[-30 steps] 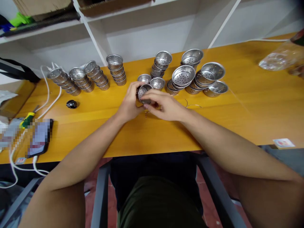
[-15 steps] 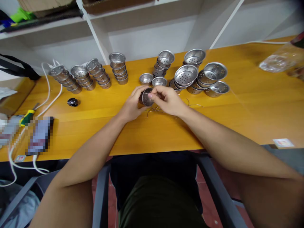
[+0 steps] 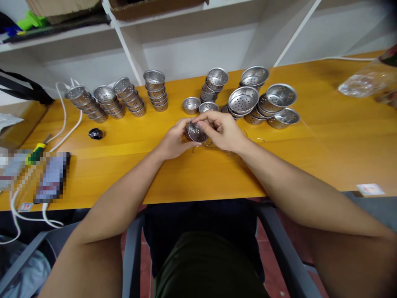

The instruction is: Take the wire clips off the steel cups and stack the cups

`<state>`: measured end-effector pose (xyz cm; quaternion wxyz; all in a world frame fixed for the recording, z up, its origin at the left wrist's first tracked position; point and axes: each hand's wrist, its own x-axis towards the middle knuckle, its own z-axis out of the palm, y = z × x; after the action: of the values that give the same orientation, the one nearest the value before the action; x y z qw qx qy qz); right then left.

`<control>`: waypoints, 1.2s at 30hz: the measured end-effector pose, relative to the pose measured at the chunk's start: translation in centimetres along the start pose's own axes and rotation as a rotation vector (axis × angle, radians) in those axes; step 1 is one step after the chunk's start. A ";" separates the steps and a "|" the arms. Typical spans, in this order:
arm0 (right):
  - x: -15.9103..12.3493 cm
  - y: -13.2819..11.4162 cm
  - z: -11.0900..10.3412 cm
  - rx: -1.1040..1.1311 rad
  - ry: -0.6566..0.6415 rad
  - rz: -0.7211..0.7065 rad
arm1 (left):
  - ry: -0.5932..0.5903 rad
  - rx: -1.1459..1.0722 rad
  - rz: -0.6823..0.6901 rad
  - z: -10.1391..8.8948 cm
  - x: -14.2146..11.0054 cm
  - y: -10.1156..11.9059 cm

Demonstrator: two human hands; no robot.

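Observation:
A small perforated steel strainer cup [image 3: 195,132] is held tilted over the orange table [image 3: 192,174], its holed bottom facing me. My left hand [image 3: 175,140] curls round its left side. My right hand [image 3: 221,130] is closed on its right rim with thumb and fingers pinched. Thin wire pieces [image 3: 214,145] lie on the table just under both hands. Two single strainer cups [image 3: 198,105] stand right behind the hands.
Stacks of small strainer cups [image 3: 114,99] line the back left; wider strainer bowls [image 3: 263,101] are piled back right. A black knob [image 3: 95,133], white cables [image 3: 63,124], a screwdriver [image 3: 37,152] and a blurred phone lie left. A plastic bag [image 3: 366,80] sits far right; a small card [image 3: 370,189] lies near the front edge.
The cup has been turned in my hands: its open mouth faced me a second ago, now the perforated bottom does. My right hand rose from below the cup to its rim.

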<state>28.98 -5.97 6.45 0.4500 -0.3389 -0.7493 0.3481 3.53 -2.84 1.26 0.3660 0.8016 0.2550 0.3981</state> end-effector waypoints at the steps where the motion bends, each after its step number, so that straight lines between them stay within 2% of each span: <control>1: 0.1 0.1 0.0 0.021 -0.003 -0.002 | -0.003 -0.007 -0.002 0.0 0.0 0.0; 8: 0.2 0.3 0.2 0.053 0.037 0.006 | -0.005 -0.021 0.012 -0.2 -0.1 0.2; 18: 0.3 0.2 -0.4 0.010 0.009 0.015 | 0.008 -0.046 -0.017 0.2 0.1 0.3; 22: 0.3 0.6 -0.4 0.103 0.124 0.056 | 0.088 -0.091 -0.069 -0.9 0.2 -0.1; 25: 0.3 1.0 -0.4 0.145 0.176 0.054 | 0.188 0.040 -0.195 -2.8 0.2 -0.5; 28: 0.2 1.2 -0.5 0.086 0.107 0.059 | 0.247 0.158 -0.318 -4.7 0.0 -1.2; 30: 0.1 1.4 -0.9 -0.045 -0.005 0.036 | 0.250 0.163 -0.358 -5.5 0.0 -1.9; 33: 0.1 2.0 -1.7 -0.314 -0.200 -0.045 | 0.269 0.194 -0.336 -6.0 -0.2 -3.3; 36: 0.1 2.6 -2.1 -0.482 -0.218 -0.078 | 0.353 0.253 -0.296 -6.5 -0.3 -4.9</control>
<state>31.41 -4.01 5.06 0.2860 -0.3675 -0.8672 0.1762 -2.55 2.37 -0.11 0.2669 0.7130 0.4773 0.4388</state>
